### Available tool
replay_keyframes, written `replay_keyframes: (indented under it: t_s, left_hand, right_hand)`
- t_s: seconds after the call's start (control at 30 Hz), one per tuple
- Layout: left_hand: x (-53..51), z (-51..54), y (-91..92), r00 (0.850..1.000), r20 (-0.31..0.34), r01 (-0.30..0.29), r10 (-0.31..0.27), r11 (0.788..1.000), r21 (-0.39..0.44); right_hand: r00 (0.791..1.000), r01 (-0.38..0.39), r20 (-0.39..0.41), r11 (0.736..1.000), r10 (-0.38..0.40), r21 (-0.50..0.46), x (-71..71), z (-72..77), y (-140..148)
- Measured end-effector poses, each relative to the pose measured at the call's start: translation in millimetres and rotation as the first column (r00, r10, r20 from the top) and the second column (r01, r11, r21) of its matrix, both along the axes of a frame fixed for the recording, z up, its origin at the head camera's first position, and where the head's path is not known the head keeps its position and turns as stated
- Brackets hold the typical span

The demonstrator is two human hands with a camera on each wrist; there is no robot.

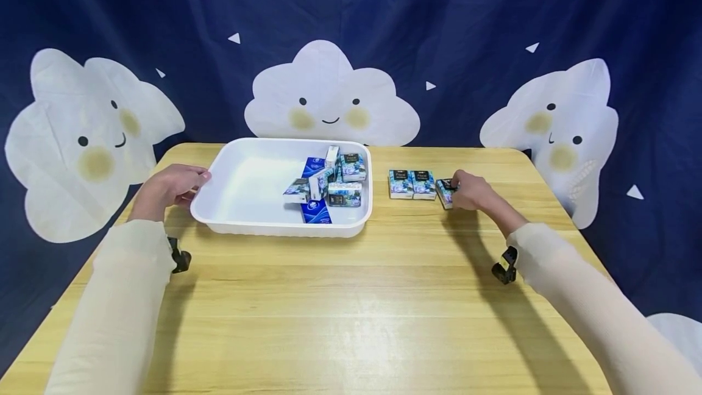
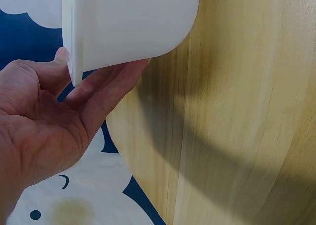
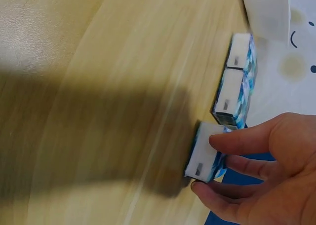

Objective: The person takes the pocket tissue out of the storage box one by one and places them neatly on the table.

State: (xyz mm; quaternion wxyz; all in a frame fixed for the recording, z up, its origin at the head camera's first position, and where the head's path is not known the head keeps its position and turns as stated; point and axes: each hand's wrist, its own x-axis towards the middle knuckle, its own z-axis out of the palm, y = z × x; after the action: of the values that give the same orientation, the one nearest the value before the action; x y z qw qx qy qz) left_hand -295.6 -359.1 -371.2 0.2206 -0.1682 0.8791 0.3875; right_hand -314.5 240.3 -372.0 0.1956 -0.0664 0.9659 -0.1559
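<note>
Two floral packets [image 1: 423, 185] lie flat, sides touching, on the desk [image 1: 329, 297], just right of the white tray [image 1: 244, 185]. Third packet [image 1: 444, 195] sits farther right of the tray, just beside that pair and turned out of line with it; whether it rests fully on the desk or is slightly raised, cannot tell.

Step in hand (judged): handling that one packet at the right end of the row. Setting down or picking up, these views do not settle. If setting down, the next move calls for squaring it against its neighbour, then parting thumb and fingers. If picking up, it calls for a firm pinch and a lift clear of the pair.

Hands: right hand [image 1: 470, 191] pinches the third packet, thumb on one face, fingertips opposite, spaced only by the packet's own width. Left hand [image 1: 172, 185] grips the tray's left end, thumb at the rim, fingers bent under it along the outer wall; likely steadying.

Tray contents: jumbled floral cartons [image 1: 344, 195], some tilted, and blue packets [image 1: 316, 213], all toward the tray's right half. Exact count uncertain, as they overlap.
</note>
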Motion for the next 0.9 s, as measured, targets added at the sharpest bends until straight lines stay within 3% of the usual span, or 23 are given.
replay_keyframes:
  t_s: [0.53,0.9]
  left_hand:
    - [-1.4,-1.4,-0.6,1.0,-0.013,0.005,-0.005,1.0,0.012]
    - [1.6,-1.2,0.5,1.0,-0.029,0.003,-0.003,1.0,0.024]
  right_hand:
    - [0.993,0.046,-0.11,0.998,-0.052,-0.053,-8.8,-14.0,-2.0]
    - [0.991,0.05,-0.125,0.998,-0.054,-0.033,-10.5,-16.5,-2.8]
